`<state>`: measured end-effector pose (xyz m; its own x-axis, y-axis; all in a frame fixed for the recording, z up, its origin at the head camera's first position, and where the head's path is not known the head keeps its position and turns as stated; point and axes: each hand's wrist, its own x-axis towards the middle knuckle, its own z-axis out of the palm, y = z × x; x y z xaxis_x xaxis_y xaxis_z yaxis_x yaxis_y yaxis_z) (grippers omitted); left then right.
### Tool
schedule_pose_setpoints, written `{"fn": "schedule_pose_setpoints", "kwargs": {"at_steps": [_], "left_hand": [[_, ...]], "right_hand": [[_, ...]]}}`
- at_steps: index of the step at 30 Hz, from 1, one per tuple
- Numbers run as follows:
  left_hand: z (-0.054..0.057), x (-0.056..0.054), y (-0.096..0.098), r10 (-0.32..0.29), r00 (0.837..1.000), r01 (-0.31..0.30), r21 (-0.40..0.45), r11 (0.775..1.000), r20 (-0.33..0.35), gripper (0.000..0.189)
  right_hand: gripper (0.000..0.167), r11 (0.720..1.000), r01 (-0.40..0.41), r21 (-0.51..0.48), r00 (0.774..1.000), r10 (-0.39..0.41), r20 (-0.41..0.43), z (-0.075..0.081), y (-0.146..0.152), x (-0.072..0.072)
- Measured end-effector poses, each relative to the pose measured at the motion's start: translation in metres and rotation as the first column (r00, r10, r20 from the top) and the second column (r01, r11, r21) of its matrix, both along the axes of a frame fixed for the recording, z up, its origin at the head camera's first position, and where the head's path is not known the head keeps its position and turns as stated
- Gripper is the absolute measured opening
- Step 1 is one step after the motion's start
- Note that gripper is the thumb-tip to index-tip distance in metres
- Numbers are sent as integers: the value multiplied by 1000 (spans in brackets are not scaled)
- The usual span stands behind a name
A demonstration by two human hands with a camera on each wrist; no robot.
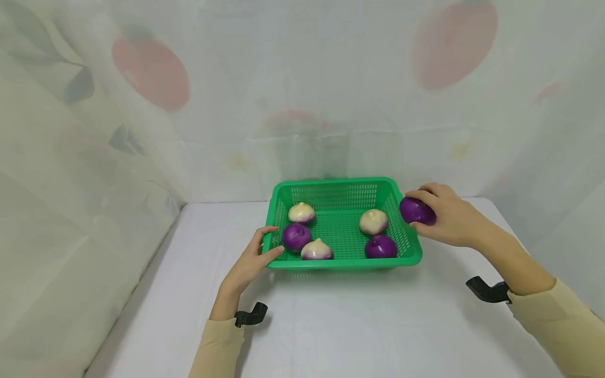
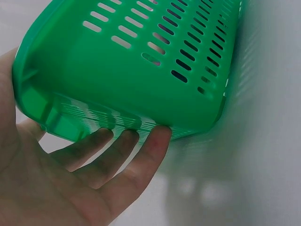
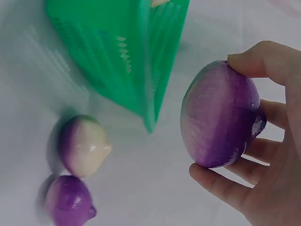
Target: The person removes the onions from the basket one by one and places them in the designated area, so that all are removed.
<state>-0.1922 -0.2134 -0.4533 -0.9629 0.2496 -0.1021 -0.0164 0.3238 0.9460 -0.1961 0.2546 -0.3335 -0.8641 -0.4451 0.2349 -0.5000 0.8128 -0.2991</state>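
Observation:
My left hand (image 1: 250, 260) grips the left end of a green plastic basket (image 1: 331, 263). In the left wrist view its fingers (image 2: 141, 165) lie against the basket's outer wall. Beside the basket's right rim, my right hand (image 1: 446, 218) holds a shiny purple onion (image 1: 417, 211) between thumb and fingers, raised above the table. The right wrist view shows this onion (image 3: 218, 115) with a paler side. Inside the basket, cream-and-purple onions (image 1: 301, 212) and a purple onion (image 1: 296, 237) sit at the left. Another cream onion (image 1: 374, 221) and purple onion (image 1: 381, 246) sit at the right.
A white cloth covers the table (image 1: 331, 325). Behind it hangs a pale curtain (image 1: 293, 63) with red fruit prints. In the right wrist view, a cream-and-purple onion (image 3: 84, 146) and a purple onion (image 3: 70, 202) lie on the white surface outside the basket's corner.

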Motion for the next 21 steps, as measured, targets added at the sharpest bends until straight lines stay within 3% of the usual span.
{"fn": "schedule_pose_setpoints", "kwargs": {"at_steps": [11,21], "left_hand": [[-2,-2,1,-6,1000,6,22,1000,-7,65],[-1,-1,1,9,1000,-9,9,1000,4,62]], "right_hand": [[60,994,100,46,995,-101,21,-28,24,-9],[61,990,126,66,989,-131,73,-62,34,-16]]}}
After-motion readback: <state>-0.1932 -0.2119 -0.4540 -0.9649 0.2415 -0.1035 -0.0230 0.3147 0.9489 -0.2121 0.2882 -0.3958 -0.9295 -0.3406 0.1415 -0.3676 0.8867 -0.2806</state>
